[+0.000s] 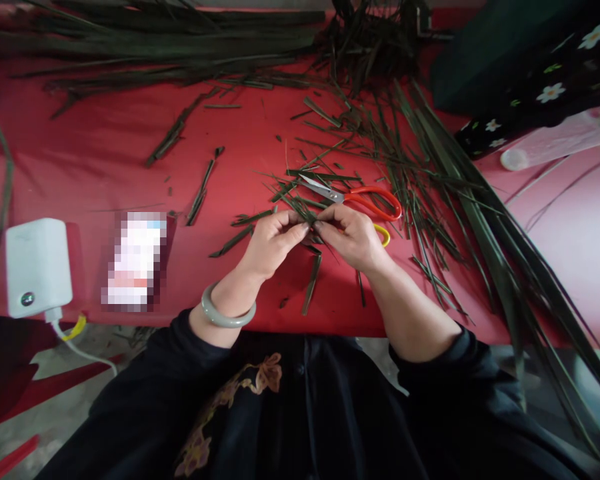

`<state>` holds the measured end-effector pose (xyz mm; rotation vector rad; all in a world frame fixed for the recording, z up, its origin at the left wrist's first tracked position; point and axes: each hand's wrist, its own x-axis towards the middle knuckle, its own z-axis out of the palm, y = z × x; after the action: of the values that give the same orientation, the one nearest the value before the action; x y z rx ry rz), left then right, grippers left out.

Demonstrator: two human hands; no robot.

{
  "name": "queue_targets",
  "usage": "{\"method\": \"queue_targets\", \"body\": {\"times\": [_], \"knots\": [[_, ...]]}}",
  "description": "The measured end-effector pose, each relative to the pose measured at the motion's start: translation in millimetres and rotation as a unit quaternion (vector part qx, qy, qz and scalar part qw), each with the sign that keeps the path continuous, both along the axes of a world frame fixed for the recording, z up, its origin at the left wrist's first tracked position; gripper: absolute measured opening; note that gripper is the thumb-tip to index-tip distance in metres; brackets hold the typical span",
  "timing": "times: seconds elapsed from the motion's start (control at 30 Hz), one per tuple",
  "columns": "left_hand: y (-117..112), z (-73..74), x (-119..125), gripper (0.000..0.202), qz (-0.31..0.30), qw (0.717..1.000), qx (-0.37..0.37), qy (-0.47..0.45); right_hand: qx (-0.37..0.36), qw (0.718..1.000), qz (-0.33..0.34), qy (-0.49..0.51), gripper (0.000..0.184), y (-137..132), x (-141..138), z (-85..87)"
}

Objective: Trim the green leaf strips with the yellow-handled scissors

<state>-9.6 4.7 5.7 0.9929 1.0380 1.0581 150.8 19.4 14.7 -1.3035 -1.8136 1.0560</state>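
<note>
My left hand (279, 240) and my right hand (351, 235) meet over the red table, each pinching a small bunch of green leaf strips (306, 212) between thumb and fingers. Thin strip ends fan out from the bunch, away from me; its lower part is mostly hidden by my fingertips. Just beyond my right hand lie scissors (373, 202) with red handles, their blades pointing left. A yellow loop (382, 234) shows partly from behind my right hand. Cut leaf pieces (240, 240) lie around both hands, and a folded strip (312, 280) is below them.
Long leaves (190, 40) are piled along the back of the red table (115, 147), and more (485, 227) hang over the front edge at right. A white power bank (39, 267) with a cable and a pixelated phone (136, 261) lie at left. Flowered dark cloth (535, 73) is at upper right.
</note>
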Motion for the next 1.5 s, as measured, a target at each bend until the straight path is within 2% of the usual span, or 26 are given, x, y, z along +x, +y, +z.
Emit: {"method": "queue_targets", "body": {"times": [0.2,0.5,0.67,0.8,0.97,1.27,1.5], "knots": [[-0.2,-0.2,-1.2,0.013,-0.033,0.998,-0.023,0.040,-0.012,1.000,0.018,0.022,0.014,0.4,0.8,-1.2],[1.1,0.6,-0.1,0.012,-0.023,0.999,-0.041,-0.010,-0.065,0.995,0.014,0.078,0.013,1.5,-1.6,-1.6],[1.8,0.0,0.0,0.013,-0.041,0.998,-0.055,-0.013,-0.103,0.988,0.033,0.107,0.016,2.1,-2.2,2.4],[1.9,1.1,1.1,0.016,-0.043,0.997,-0.070,-0.008,-0.093,0.989,0.035,0.106,0.015,3.2,-0.8,-2.5],[2.0,0.9,2.5,0.020,-0.048,0.997,-0.063,-0.015,-0.087,0.990,0.000,0.109,0.017,3.8,-0.1,-10.8],[1.3,-1.0,4.0,0.019,0.000,0.997,-0.072,-0.023,-0.112,0.986,0.023,0.118,0.015,3.5,-0.8,-3.6],[1.9,-3.9,4.0,0.018,0.008,0.999,-0.031,0.003,-0.140,0.981,0.028,0.134,0.015,4.2,-0.2,-5.5]]}}
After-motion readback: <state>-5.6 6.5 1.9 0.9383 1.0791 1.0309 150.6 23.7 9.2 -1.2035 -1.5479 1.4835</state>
